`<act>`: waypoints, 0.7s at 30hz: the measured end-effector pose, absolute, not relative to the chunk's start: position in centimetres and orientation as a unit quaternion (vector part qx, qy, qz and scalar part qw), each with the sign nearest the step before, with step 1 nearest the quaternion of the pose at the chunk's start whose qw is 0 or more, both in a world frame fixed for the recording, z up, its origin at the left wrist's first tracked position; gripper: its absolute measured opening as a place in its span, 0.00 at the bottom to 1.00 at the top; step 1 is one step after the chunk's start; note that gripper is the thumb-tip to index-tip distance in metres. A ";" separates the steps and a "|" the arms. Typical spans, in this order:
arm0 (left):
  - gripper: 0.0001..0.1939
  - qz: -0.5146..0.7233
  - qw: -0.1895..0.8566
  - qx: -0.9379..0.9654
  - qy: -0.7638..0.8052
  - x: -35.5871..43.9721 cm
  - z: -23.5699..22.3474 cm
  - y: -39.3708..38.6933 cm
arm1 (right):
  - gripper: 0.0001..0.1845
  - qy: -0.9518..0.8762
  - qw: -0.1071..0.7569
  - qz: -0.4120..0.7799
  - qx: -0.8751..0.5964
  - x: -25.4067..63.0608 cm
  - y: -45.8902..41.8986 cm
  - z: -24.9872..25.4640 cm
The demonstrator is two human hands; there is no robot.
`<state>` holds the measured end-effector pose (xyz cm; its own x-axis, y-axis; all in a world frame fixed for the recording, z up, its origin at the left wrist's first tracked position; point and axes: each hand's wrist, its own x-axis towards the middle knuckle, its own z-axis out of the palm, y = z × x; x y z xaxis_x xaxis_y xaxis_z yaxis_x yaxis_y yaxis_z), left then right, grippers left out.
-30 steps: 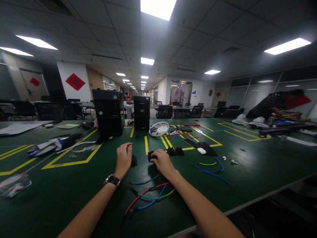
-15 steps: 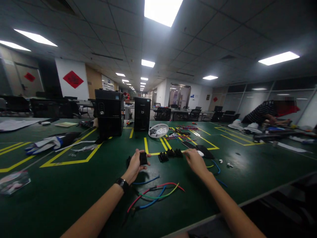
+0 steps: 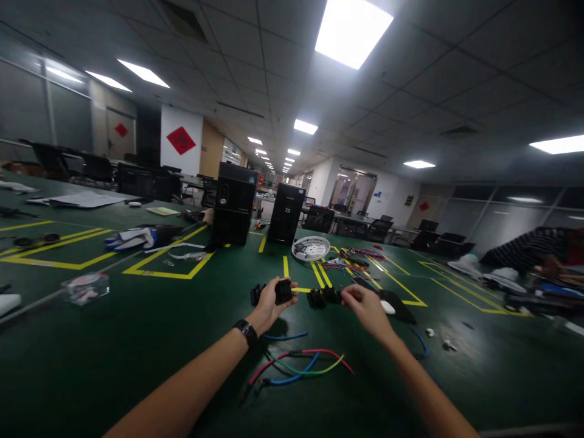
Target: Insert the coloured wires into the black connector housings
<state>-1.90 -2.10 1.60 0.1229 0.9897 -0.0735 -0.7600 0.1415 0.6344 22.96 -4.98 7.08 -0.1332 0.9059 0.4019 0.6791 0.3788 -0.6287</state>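
Observation:
My left hand point(image 3: 268, 309), with a black watch on the wrist, is palm up and holds a small black plastic block point(image 3: 283, 292) on its fingers. Just beyond it, another black piece point(image 3: 257, 294) lies on the table. My right hand point(image 3: 366, 307) has thumb and fingertips pinched together at the right end of a row of small black plastic parts point(image 3: 324, 297). Whatever sits in that pinch is too small to make out. Closer to me lie loose red, green-yellow and blue wires point(image 3: 296, 365).
Two black computer towers point(image 3: 235, 204) stand at the back, beside a white round basket point(image 3: 311, 248). Bundled wires point(image 3: 353, 258), a dark flat pad point(image 3: 401, 307) and white earbuds point(image 3: 448, 345) lie rightward. Gloves point(image 3: 139, 238) and a plastic bag point(image 3: 86, 288) are leftward. A person in striped clothing leans at far right.
My view has turned left and tilted, so the scene sits farther right. My left hand still holds the black block. The right hand's fingertips have drawn into a clearer pinch beside the row.

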 end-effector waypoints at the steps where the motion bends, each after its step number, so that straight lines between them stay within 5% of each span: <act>1: 0.15 0.616 0.712 0.234 0.244 -1.9 1.6 -2.1 | 0.14 -0.732 0.395 0.213 -0.513 20.4 -5.0 7.0; 8: 0.15 0.624 0.690 0.258 0.261 -1.7 1.2 -2.0 | 0.15 -0.628 0.476 0.447 -0.424 10.2 -3.6 2.7; 21: 0.14 0.611 0.669 0.295 0.304 -0.6 1.2 -3.2 | 0.09 -0.588 0.540 0.425 -0.427 10.8 -4.2 1.8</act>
<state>-0.56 -3.23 1.21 0.0681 0.9966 -0.0465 -0.6371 0.0793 0.7667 10.83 -4.24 1.77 -0.0517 0.9610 0.2718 0.0433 0.2741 -0.9607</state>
